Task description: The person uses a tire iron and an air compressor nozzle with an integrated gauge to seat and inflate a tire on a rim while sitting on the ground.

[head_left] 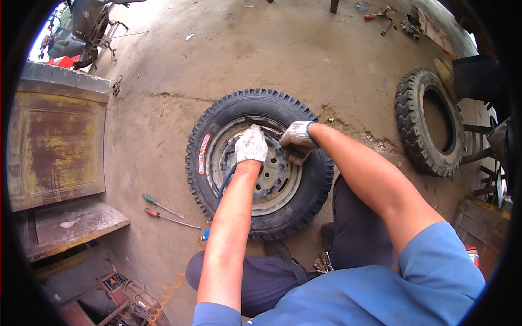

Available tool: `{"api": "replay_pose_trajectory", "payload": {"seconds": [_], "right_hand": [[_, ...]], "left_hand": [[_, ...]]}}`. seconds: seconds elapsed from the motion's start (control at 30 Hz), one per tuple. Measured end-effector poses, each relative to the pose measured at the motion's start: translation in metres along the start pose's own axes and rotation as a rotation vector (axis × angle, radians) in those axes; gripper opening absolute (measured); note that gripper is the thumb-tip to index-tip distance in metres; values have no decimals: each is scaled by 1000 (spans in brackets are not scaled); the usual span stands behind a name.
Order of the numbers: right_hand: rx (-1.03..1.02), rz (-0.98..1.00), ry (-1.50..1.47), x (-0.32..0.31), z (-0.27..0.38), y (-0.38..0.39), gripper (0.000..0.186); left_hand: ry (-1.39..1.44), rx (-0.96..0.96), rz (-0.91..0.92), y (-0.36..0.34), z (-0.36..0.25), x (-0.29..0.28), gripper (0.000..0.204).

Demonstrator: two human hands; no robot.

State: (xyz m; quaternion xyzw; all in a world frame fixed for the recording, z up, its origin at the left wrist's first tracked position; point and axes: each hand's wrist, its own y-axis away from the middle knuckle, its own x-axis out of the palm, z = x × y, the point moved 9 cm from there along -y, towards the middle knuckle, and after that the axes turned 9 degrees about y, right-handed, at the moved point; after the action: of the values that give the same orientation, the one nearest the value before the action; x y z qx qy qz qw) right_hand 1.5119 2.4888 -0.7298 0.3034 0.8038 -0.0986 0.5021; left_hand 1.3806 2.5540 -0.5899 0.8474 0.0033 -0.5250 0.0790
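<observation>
A black treaded tyre (304, 201) on a grey steel wheel (272, 193) lies flat on the floor in front of me. My left hand (251, 144) in a whitish glove is closed at the upper inner rim; what it grips is hidden. A dark blue hose (223, 187) runs from beside it down past my forearm. My right hand (298, 140), in a soiled glove, has curled fingers at the rim's upper right, near a slim metal piece (272, 130); its hold is unclear. Green-handled (149, 200) and red-handled (153, 213) screwdrivers lie left of the tyre.
A worn wooden bench (60, 146) stands at left, above cluttered equipment (111, 293). A loose tyre (405, 117) leans at right by dark furniture (478, 76). Scattered tools (383, 27) and machine parts (95, 30) are farther back. A coiled orange hose (168, 293) runs at lower left.
</observation>
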Motion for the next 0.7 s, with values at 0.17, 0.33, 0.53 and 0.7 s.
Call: {"api": "replay_pose_trajectory", "payload": {"seconds": [0.17, 0.33, 0.53, 0.7], "right_hand": [[-76, -49, -16, -21, -32, -45, 14], [1150, -98, -2101, 18, -68, -3, 22], [1343, 109, -1957, 55, -46, 26, 24], [1607, 310, -1605, -43, -114, 15, 43]], "left_hand": [[-87, -117, -82, 26, 44, 9, 28], [-95, -74, -94, 22, 56, 5, 28], [41, -40, -79, 7, 15, 8, 30], [-54, -218, -25, 30, 66, -4, 34]]}}
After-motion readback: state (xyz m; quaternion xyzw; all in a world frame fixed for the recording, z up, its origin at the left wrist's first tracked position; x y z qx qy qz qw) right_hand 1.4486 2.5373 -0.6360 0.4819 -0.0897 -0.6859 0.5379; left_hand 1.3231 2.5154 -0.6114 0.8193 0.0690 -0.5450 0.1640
